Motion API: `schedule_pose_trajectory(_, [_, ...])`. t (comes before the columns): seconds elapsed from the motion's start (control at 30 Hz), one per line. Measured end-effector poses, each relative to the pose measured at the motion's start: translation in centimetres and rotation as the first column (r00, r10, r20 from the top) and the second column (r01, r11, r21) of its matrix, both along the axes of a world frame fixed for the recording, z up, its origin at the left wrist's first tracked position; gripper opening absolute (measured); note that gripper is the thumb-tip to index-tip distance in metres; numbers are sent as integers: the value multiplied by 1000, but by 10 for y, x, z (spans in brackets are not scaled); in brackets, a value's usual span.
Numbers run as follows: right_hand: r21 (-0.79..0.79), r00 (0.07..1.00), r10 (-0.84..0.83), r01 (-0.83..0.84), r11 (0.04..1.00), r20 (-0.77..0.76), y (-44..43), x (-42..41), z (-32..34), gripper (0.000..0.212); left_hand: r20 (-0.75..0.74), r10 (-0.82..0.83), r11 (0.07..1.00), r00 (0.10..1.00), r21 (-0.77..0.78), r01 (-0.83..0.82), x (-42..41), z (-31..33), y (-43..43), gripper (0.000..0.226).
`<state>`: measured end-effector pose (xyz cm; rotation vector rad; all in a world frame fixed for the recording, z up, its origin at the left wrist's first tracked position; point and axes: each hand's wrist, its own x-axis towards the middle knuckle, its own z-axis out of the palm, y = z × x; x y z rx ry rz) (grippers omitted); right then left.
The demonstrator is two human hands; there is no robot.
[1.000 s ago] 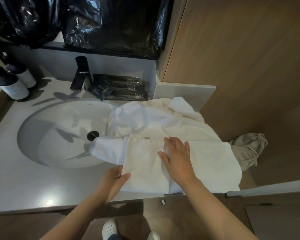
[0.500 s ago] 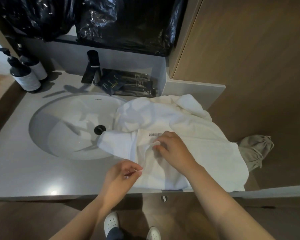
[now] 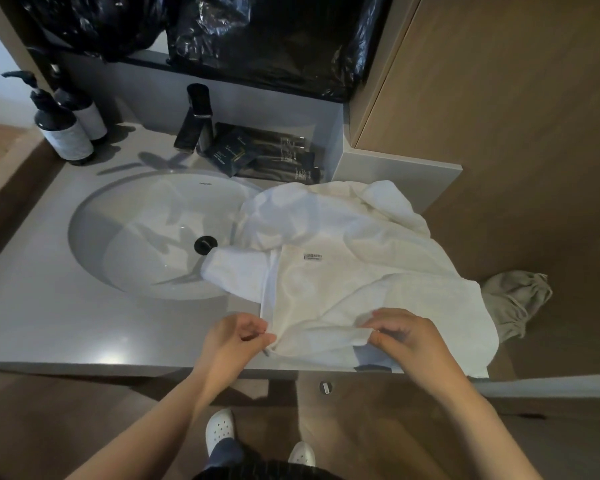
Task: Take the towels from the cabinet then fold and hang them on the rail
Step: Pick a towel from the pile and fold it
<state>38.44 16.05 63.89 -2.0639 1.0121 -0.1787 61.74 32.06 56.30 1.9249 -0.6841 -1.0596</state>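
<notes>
The counter (image 3: 32, 306) seems to be used as a flat folding surface. The white towel (image 3: 378, 271) is spread on its right part, with one rolled end hanging over the rim of the basin (image 3: 136, 230). In the basin only the drain (image 3: 205, 244) is seen. The towel's near edge is pinched by the left hand (image 3: 232, 344) and the right hand (image 3: 409, 341), fingertips closed on the cloth, probably so that a fold can be lifted.
</notes>
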Motion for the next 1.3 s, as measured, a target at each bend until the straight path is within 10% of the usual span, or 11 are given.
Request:
schedule_pose_trajectory(0.57, [-34, 989, 4, 0, 999, 145, 5, 12, 3, 19, 154, 137, 988, 978, 48, -146, -10, 4, -10, 12])
schedule_pose_trajectory(0.93, [37, 968, -104, 98, 994, 230, -1, 10, -3, 14, -204, 63, 978, 977, -182, -101, 6, 31, -9, 8])
schedule_pose_trajectory(1.3, [-28, 917, -233, 255, 966, 324, -13, 7, 12, 33, 103, -126, 972, 987, -188, 144, 25, 63, -24, 24])
